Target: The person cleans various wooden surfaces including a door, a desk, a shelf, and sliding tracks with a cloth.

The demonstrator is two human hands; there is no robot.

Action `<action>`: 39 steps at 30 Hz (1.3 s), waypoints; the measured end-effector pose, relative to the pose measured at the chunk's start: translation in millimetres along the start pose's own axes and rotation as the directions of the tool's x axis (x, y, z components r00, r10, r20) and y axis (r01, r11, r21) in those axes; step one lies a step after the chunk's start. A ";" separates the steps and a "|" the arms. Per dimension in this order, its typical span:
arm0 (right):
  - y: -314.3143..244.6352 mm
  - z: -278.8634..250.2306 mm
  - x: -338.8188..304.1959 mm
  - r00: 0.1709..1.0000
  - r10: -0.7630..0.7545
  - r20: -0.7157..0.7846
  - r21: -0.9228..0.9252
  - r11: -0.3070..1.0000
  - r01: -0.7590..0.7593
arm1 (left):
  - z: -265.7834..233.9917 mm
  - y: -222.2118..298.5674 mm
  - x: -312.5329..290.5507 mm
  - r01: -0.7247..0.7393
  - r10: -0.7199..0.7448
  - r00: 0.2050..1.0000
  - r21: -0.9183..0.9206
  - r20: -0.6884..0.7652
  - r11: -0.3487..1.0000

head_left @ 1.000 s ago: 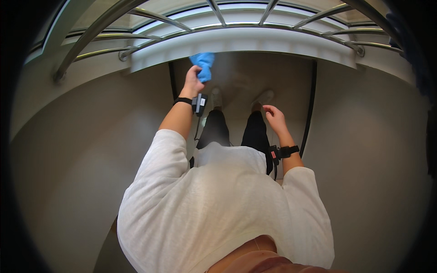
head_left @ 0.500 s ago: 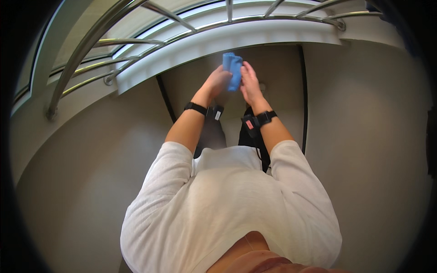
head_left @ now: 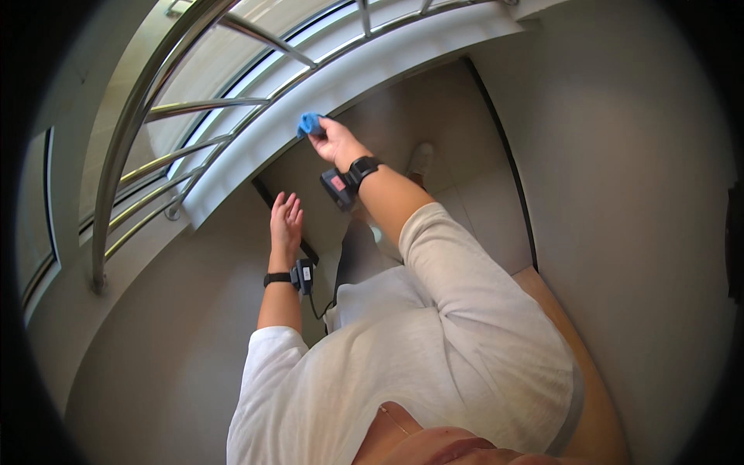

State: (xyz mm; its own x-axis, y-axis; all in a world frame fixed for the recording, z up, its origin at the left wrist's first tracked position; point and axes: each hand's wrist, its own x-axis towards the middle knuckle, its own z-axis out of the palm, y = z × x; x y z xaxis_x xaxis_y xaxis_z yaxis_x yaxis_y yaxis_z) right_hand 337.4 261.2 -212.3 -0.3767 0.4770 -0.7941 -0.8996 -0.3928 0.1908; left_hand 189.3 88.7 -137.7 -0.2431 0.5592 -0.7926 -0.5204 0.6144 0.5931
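Cloth (head_left: 311,125), blue, bunched | right hand (head_left: 335,142): gripping it | left hand (head_left: 286,223): loosely spread

R hand (head_left: 335,142) grips blue cloth (head_left: 309,124) by white ledge (head_left: 248,155), contact unclear; metal railing (head_left: 267,42) beyond. L hand (head_left: 287,222) nearer body, to left, fingers loosely spread. Blk wrist straps (head_left: 363,168) w/ boxes (head_left: 336,188), both arms. White shirt (head_left: 372,364). Lt shoe (head_left: 421,159) on flr (head_left: 461,132).

the blue cloth (head_left: 310,124) is partly hidden by the fingers of the right hand (head_left: 335,144); above them, the metal railing (head_left: 115,167) is cut off by the upper edge.
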 end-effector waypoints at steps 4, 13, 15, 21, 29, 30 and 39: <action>-82.4 14.4 -10.6 0.993 0.033 -0.116 0.084 0.996 -0.023 | -38.1 -21.1 -0.8 0.056 -0.053 0.997 0.055 -0.047 0.997; -317.3 -2.1 -15.6 0.794 -0.574 0.199 -0.408 0.688 0.600 | -74.0 -35.2 4.4 0.201 -0.171 0.969 0.167 -0.181 0.965; -339.9 7.4 -32.6 0.634 -0.733 0.247 -0.329 0.552 0.766 | -68.4 -34.8 5.9 0.209 -0.185 0.973 0.197 -0.137 0.958; -305.0 18.7 -36.0 0.797 -0.602 0.040 -0.554 0.651 0.519 | -17.1 -41.0 20.4 0.298 -0.274 0.954 0.301 -0.122 0.906; -413.3 28.3 -41.5 0.741 -0.664 0.097 -0.475 0.623 0.621 | 78.1 -30.0 12.6 0.255 -0.277 0.961 0.384 0.002 0.887; -439.7 30.4 -40.1 0.722 -0.691 0.031 -0.533 0.600 0.597 | 82.2 -28.4 13.1 0.249 -0.267 0.964 0.398 -0.009 0.883; -448.8 44.3 -38.9 0.366 -0.924 0.108 -0.900 0.065 0.430 | 93.2 -33.2 2.9 0.277 -0.277 0.959 0.415 -0.061 0.867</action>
State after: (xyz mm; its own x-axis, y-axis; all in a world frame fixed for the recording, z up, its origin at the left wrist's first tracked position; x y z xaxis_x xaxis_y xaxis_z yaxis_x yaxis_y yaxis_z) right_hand 746.0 453.8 -241.4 0.6699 0.6227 -0.4042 -0.0213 -0.5282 -0.8489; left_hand 282.1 121.8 -146.4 -0.1389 0.3321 -0.9330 -0.1789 0.9182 0.3535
